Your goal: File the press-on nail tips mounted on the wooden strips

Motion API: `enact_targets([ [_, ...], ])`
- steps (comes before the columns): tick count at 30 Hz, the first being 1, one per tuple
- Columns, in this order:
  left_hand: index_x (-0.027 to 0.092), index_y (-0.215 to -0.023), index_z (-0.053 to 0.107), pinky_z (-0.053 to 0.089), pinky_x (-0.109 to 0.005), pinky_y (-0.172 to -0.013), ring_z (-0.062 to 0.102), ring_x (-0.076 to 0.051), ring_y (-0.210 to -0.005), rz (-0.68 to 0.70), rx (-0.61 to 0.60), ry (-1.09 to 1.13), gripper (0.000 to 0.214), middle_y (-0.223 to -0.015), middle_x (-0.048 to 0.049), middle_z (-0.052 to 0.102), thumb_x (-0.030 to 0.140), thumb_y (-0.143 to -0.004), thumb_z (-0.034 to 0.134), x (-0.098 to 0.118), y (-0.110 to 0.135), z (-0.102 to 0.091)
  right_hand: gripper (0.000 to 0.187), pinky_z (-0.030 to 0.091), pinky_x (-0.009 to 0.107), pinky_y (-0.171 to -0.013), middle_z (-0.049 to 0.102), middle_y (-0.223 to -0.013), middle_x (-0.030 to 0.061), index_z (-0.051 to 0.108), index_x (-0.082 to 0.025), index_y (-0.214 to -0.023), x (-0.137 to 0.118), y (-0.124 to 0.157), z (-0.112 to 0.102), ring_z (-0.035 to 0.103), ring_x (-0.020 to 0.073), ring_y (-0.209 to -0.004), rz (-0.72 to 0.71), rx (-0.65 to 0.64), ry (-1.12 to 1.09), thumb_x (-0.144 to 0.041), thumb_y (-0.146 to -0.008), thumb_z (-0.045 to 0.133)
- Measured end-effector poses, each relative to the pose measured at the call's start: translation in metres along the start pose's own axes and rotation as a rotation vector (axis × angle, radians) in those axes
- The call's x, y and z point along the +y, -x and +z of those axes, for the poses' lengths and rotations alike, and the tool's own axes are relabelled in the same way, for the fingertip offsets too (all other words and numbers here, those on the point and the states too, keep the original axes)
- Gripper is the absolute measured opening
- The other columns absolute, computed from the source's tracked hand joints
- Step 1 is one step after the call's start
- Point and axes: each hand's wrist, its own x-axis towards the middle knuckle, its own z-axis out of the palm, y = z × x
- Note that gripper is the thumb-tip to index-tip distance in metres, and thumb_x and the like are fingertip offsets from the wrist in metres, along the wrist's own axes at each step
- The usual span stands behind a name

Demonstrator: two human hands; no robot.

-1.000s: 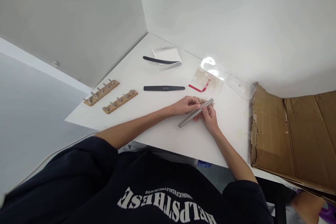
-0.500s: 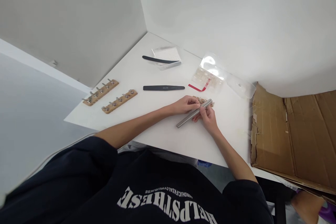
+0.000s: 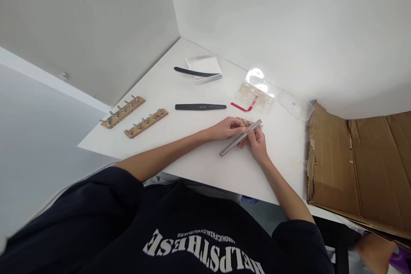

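My right hand (image 3: 257,142) is closed around a grey nail file (image 3: 231,144), which slants from lower left to upper right across the front of a small wooden nail-tip holder (image 3: 246,121). On the holder's left side is my left hand (image 3: 227,129), its fingers curled and pinched at the holder's near edge. The file and the fingers hide much of the holder, so the exact spot gripped is not clear. Two similar wooden holders with metal clips, a farther one (image 3: 123,112) and a nearer one (image 3: 146,123), lie at the table's left.
A black nail file (image 3: 201,107) lies mid-table. Behind it, a curved black file (image 3: 192,72) rests on a clear packet (image 3: 208,66). An open clear plastic case (image 3: 253,90) with a red strip (image 3: 241,107) stands at the back. A cardboard box (image 3: 334,158) borders the right side.
The grey file and my right hand have shifted slightly to the right along the slant. My left hand stays in place on the holder.
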Motion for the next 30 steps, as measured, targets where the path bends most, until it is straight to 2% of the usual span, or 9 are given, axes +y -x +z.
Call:
enact_targets([
  [5,0.014,-0.08,0.064,0.053,-0.025,-0.063,0.068,-0.015,-0.065,0.025,0.035,-0.049,0.035,-0.071,-0.0069,0.073,0.043,-0.1,0.065,-0.0036,0.0003,-0.0007,0.04,0.061,0.031,-0.048,0.069,-0.061,-0.0029,0.052,-0.024,-0.094,0.0,0.0006,0.0005,0.072,0.0188,-0.053,0.008,0.007,-0.017,-0.063,-0.098,0.059],
  [8,0.014,-0.081,0.065,0.057,-0.028,-0.07,0.071,-0.017,-0.068,0.031,0.011,-0.031,0.035,-0.07,-0.0063,0.073,0.043,-0.1,0.063,-0.0051,0.0003,-0.0017,0.039,0.061,0.031,-0.047,0.069,-0.06,-0.0036,0.052,-0.024,-0.096,0.0001,0.0011,0.0012,0.071,0.0185,-0.051,0.004,-0.012,0.015,-0.062,-0.097,0.063],
  [13,0.013,-0.08,0.065,0.055,-0.026,-0.067,0.071,-0.016,-0.069,0.028,0.04,-0.066,0.035,-0.072,-0.0073,0.074,0.043,-0.099,0.066,-0.0052,-0.0001,-0.0023,0.041,0.062,0.032,-0.049,0.069,-0.061,-0.0028,0.053,-0.024,-0.096,-0.0009,0.0024,0.0035,0.071,0.0194,-0.053,-0.008,0.017,0.027,-0.065,-0.097,0.06],
  [19,0.014,-0.083,0.065,0.057,-0.027,-0.066,0.07,-0.016,-0.064,0.028,0.019,-0.008,0.036,-0.07,-0.0063,0.073,0.046,-0.099,0.066,-0.0065,-0.0006,-0.0018,0.041,0.06,0.032,-0.047,0.069,-0.061,-0.0035,0.053,-0.025,-0.096,-0.0013,0.002,0.0034,0.07,0.0193,-0.051,0.003,-0.014,0.039,-0.065,-0.096,0.061],
  [21,0.013,-0.083,0.065,0.054,-0.025,-0.059,0.068,-0.014,-0.061,0.022,0.022,-0.022,0.036,-0.07,-0.0058,0.072,0.047,-0.098,0.067,-0.0068,-0.0005,-0.0022,0.042,0.059,0.032,-0.047,0.069,-0.061,-0.0033,0.052,-0.025,-0.095,-0.002,0.0016,0.003,0.069,0.0189,-0.051,0.001,-0.01,0.043,-0.066,-0.096,0.062],
  [25,0.014,-0.085,0.064,0.035,-0.018,-0.039,0.052,-0.008,-0.043,-0.032,0.087,-0.07,0.038,-0.063,-0.0014,0.065,0.05,-0.096,0.069,-0.006,0.0002,-0.0034,0.042,0.06,0.034,-0.048,0.07,-0.063,-0.002,0.054,-0.025,-0.098,-0.0044,0.0017,0.0029,0.071,0.0209,-0.054,0.015,-0.054,0.073,-0.065,-0.095,0.063],
  [30,0.015,-0.089,0.061,0.038,-0.018,-0.039,0.051,-0.007,-0.044,-0.005,0.094,-0.074,0.037,-0.062,0.0005,0.063,0.05,-0.098,0.066,-0.0043,0.0013,-0.0024,0.044,0.061,0.034,-0.048,0.07,-0.064,-0.0024,0.055,-0.024,-0.1,-0.0057,0.0007,0.0017,0.071,0.0199,-0.053,0.026,-0.045,0.046,-0.068,-0.094,0.063],
])
